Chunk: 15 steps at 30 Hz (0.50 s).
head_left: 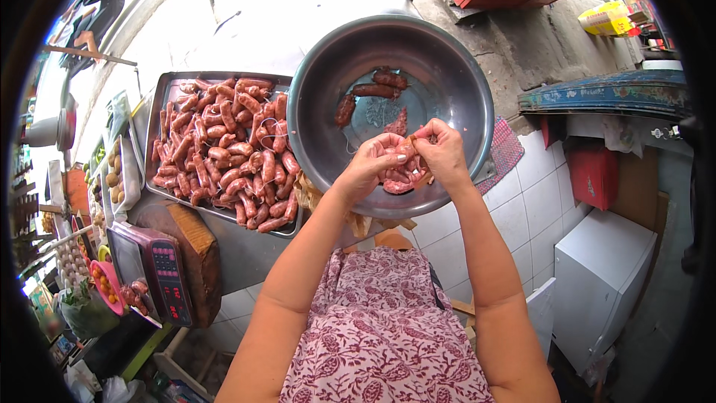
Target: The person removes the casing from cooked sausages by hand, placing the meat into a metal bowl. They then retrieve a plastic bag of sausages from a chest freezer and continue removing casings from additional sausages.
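Observation:
Both my hands meet over the near side of a large grey basin [313,142]. My left hand [371,160] and my right hand [444,153] pinch a small piece of sausage casing [406,146] between their fingertips. Below them lies a pile of raw sausage [399,185], partly hidden by my fingers. Farther back in the basin are a few darker sausages [375,90] and a lump of minced meat [397,121]. To the left, a metal tray [159,101] is heaped with tied pink sausages [224,149].
A digital scale [160,269] and a round wooden block [195,254] stand left of me. Eggs [74,261] and other produce lie beyond. A checkered cloth [506,153] sits right of the basin, near a white cabinet [604,254] and a red box [593,175].

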Available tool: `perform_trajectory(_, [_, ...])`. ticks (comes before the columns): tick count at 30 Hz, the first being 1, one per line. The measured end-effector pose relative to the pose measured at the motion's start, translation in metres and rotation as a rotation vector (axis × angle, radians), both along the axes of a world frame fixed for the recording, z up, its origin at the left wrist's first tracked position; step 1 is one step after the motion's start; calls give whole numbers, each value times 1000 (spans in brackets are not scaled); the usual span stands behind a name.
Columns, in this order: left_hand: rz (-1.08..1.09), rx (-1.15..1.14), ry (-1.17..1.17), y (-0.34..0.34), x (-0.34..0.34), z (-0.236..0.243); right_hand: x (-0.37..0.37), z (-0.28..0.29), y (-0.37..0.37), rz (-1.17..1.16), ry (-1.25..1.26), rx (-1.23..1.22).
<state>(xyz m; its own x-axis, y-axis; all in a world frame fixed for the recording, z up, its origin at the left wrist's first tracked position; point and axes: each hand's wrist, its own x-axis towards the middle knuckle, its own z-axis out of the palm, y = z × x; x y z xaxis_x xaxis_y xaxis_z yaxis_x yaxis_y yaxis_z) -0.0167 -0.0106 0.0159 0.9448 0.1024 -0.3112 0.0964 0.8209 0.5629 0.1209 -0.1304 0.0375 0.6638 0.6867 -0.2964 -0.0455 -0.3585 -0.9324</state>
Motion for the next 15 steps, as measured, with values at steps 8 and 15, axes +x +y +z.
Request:
perform_trajectory(8, [152, -5, 65, -20, 9, 0, -8, 9, -12, 19, 106, 27])
perform_trajectory(15, [231, 95, 253, -36, 11, -21, -22, 5, -17, 183, -660, 51])
